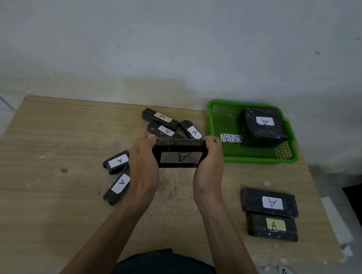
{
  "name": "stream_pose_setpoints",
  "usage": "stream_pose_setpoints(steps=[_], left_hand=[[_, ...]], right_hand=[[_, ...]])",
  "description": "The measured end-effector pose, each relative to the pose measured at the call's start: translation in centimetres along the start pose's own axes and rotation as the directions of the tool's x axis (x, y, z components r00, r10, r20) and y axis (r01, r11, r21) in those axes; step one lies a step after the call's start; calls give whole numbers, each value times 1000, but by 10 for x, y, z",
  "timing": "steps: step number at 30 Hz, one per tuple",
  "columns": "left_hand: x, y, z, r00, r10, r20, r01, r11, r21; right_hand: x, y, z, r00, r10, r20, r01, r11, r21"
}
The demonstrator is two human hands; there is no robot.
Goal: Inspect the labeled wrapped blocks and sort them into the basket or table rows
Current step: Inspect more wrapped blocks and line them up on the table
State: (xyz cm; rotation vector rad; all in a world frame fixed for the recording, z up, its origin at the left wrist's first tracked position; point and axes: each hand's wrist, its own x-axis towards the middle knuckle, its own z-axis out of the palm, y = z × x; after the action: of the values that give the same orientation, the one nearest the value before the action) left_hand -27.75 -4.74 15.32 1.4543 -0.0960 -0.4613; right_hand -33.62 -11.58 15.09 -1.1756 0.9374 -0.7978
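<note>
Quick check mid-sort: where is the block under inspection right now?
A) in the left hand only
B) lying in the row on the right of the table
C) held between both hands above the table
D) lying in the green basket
C: the block is gripped at its two ends by the left hand and the right hand, above the table and short of the green basket.

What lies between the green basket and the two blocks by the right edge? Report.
Head view: bare table, with one small white fleck, between basket and blocks.
</note>
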Motion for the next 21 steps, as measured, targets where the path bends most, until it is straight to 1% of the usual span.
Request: stream_pose_setpoints(steps=[2,4,6,7,8,10,13,15,18,19,21], left_hand=[[2,0,0,999,25,44,-27,999,30],[5,-1,-2,992,-11,128,1,997,79],[8,0,-4,966,-148,214,128,986,105],[8,0,-6,946,-225,235,198,971,134],[7,0,-7,926,-280,251,246,956,160],[8,-3,-11,912,-300,279,270,953,141],[8,-6,-14,916,-301,266,314,949,-6],[10,-10,-17,921,-286,264,310,949,-52],[13,-13,-22,936,-232,265,244,970,-12],[14,-16,-24,938,-223,266,228,974,12],[16,-21,-29,948,-179,262,153,981,119]], right_hand=[[0,0,0,998,-48,-38,51,995,88],[0,0,-1,993,-89,-83,104,973,207],[1,2,-6,987,-147,-71,162,938,308],[2,4,-8,983,-179,-49,185,933,309],[3,7,-11,979,-204,-23,202,940,275],[6,11,-14,982,-189,22,184,971,155],[8,9,-18,995,-32,99,31,999,14],[11,8,-23,984,63,166,-55,997,-53],[11,5,-30,954,158,256,-157,987,-23],[11,4,-33,944,175,278,-170,985,-40],[11,3,-38,930,178,323,-150,982,-111]])
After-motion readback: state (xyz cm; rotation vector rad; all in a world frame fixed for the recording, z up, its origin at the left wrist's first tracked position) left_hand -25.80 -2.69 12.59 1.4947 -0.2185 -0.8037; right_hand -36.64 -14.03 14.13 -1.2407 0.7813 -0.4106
